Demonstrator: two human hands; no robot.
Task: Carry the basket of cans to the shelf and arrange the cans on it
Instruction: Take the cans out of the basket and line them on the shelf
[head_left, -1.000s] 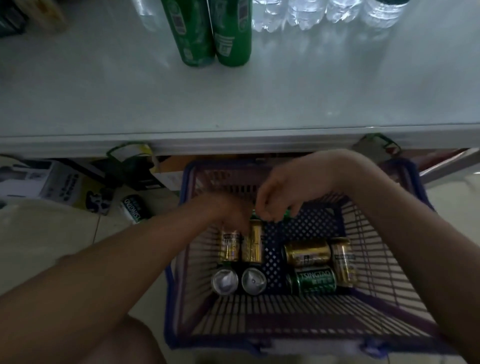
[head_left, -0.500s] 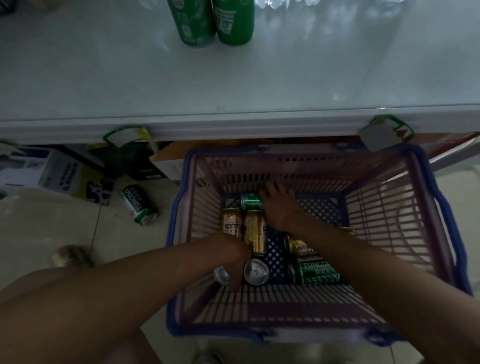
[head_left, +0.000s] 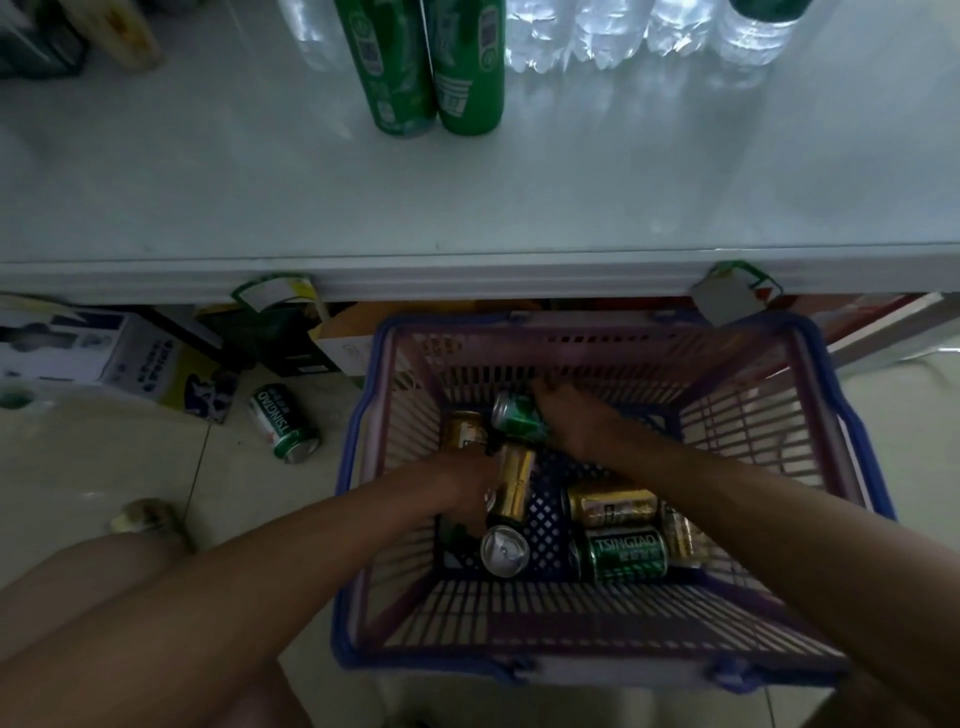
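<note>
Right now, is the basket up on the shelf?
No, the basket sits on the floor, below the shelf front edge.

You're looking at gold and green inside a blue and pink basket.
The basket (head_left: 358, 452) is showing you a blue rim, pinkish-purple slatted walls and a dark blue lattice bottom. Inside it, gold cans (head_left: 514, 483) are glinting beside a green can (head_left: 517, 418) at the far end, a lettered can (head_left: 628, 553) in green with white writing, and a silver can top (head_left: 504, 550). A loose can (head_left: 283, 423) in green and white is lying on the pale cream floor tiles (head_left: 104, 457). The pale grey shelf (head_left: 208, 182) is carrying green bottles (head_left: 441, 62) with white label panels and clear bottles (head_left: 623, 31).
</note>
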